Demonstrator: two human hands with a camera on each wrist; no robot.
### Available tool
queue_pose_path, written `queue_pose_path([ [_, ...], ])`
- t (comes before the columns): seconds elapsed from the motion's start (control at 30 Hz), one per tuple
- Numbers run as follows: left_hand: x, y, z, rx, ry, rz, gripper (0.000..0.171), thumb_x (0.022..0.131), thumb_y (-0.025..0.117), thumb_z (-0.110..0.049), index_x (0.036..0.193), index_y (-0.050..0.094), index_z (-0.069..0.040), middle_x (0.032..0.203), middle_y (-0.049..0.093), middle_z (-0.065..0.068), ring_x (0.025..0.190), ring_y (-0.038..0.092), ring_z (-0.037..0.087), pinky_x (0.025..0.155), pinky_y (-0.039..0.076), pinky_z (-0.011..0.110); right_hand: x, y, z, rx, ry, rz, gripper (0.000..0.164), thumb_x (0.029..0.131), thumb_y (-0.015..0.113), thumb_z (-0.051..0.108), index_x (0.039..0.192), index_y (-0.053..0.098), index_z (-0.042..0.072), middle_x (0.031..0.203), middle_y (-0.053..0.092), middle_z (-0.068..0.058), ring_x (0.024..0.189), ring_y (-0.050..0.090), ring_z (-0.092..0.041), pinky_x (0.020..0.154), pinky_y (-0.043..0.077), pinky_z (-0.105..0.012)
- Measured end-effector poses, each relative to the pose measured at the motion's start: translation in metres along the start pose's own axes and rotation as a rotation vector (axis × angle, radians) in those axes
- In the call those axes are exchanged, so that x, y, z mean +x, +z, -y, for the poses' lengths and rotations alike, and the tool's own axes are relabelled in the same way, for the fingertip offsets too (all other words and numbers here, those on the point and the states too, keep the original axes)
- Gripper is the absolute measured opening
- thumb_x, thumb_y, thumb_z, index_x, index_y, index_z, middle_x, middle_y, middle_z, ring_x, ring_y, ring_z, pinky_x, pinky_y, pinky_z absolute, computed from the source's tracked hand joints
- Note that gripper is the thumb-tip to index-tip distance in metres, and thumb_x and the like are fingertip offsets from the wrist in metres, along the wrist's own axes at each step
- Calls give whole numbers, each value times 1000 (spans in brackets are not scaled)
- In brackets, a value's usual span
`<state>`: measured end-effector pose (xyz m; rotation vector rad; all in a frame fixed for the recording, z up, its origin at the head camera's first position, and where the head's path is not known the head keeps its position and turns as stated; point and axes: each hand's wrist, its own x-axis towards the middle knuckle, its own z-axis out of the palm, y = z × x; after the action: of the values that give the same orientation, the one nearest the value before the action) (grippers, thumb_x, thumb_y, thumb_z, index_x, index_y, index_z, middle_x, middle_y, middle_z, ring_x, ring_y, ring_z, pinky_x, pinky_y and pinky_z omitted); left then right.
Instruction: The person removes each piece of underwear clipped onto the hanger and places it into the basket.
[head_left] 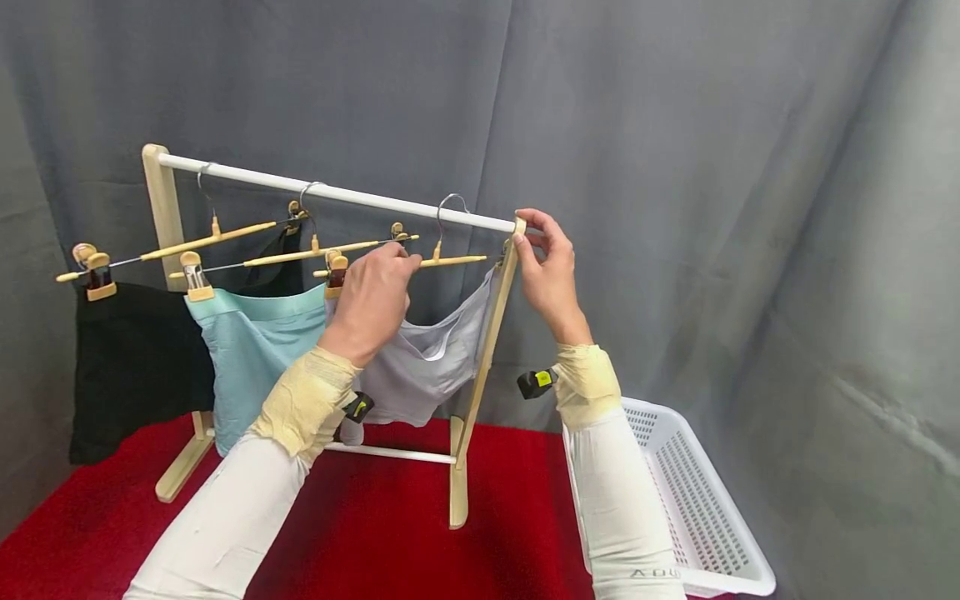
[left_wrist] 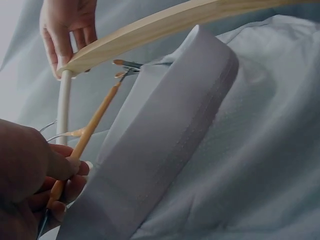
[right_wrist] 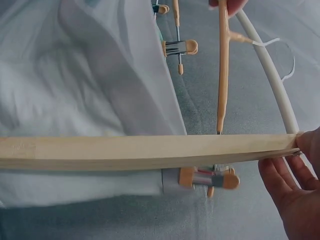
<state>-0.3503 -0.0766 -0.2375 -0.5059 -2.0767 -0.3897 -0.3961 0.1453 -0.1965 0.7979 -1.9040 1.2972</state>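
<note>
My left hand (head_left: 375,296) pinches the wooden bar of a clip hanger (left_wrist: 95,117), whose metal hook is over the white rail (head_left: 337,193). Clipped to that hanger is a light grey pair of underpants (head_left: 420,367), its waistband (left_wrist: 165,120) large in the left wrist view. At the rail's right end, my right hand (head_left: 551,271) grips the top of the rack's wooden post (right_wrist: 150,150) between thumb and fingers. Left of the grey pair hang turquoise underpants (head_left: 262,333) and black underpants (head_left: 135,358), each on its own clip hanger.
The wooden rack stands on a red cloth (head_left: 360,525). A white plastic basket (head_left: 720,492) sits to the right, partly behind my right forearm. Grey curtain (head_left: 675,167) hangs behind the rack. A lower white bar (head_left: 397,452) joins the rack's feet.
</note>
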Motion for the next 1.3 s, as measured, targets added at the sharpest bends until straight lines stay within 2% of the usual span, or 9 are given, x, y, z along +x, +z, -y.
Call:
queue_pose_path([
  [0.27, -20, -23, 6, 25, 11, 13, 35, 74, 52, 8, 104, 67, -3, 89, 60, 14, 81, 59, 28, 68, 49, 44, -3, 2, 2, -6, -32, -9, 30, 89, 52, 3, 118, 55, -2, 114, 55, -18, 97, 58, -28, 78, 50, -32],
  [0.53, -58, -35, 21, -55, 36, -51, 24, 79, 56, 3, 97, 69, -5, 85, 59, 11, 75, 57, 24, 62, 48, 42, -5, 1, 0, -34, -2, -20, 29, 90, 52, 5, 119, 55, 0, 115, 54, -14, 99, 58, -27, 79, 50, -32],
  [0.7, -84, -40, 25, -82, -21, -87, 18, 79, 62, -2, 96, 70, -5, 82, 60, 9, 70, 57, 22, 57, 48, 40, -4, 1, -1, -64, -12, -13, 29, 90, 52, 5, 119, 55, 2, 117, 54, -12, 100, 58, -24, 79, 50, -31],
  [0.83, -103, -44, 25, -97, -83, -78, 20, 77, 67, -4, 96, 70, -4, 83, 61, 9, 70, 57, 22, 57, 49, 40, -3, 0, 2, -64, -39, -3, 30, 90, 52, 5, 120, 54, 2, 117, 54, -13, 98, 58, -25, 77, 51, -32],
  [0.93, -115, -46, 23, -111, -106, -73, 22, 76, 68, -6, 98, 70, -5, 85, 62, 9, 71, 57, 21, 59, 50, 40, -6, 0, 4, -53, -38, -6, 32, 90, 52, 4, 122, 54, 3, 118, 53, -15, 97, 58, -26, 77, 51, -33],
  [1.17, -138, -49, 13, -174, -155, -124, 21, 77, 69, -9, 98, 71, -6, 86, 64, 6, 74, 58, 18, 59, 50, 39, -7, 0, 5, -24, -36, 16, 37, 89, 51, 1, 126, 51, 5, 117, 54, -17, 103, 56, -31, 85, 49, -40],
  [1.3, -148, -47, 8, -221, -196, -151, 20, 78, 68, -10, 97, 71, -7, 86, 64, 5, 75, 58, 17, 60, 48, 38, -4, 0, 7, -30, -65, 19, 37, 88, 52, -1, 125, 51, 3, 115, 55, -18, 101, 57, -32, 88, 47, -39],
])
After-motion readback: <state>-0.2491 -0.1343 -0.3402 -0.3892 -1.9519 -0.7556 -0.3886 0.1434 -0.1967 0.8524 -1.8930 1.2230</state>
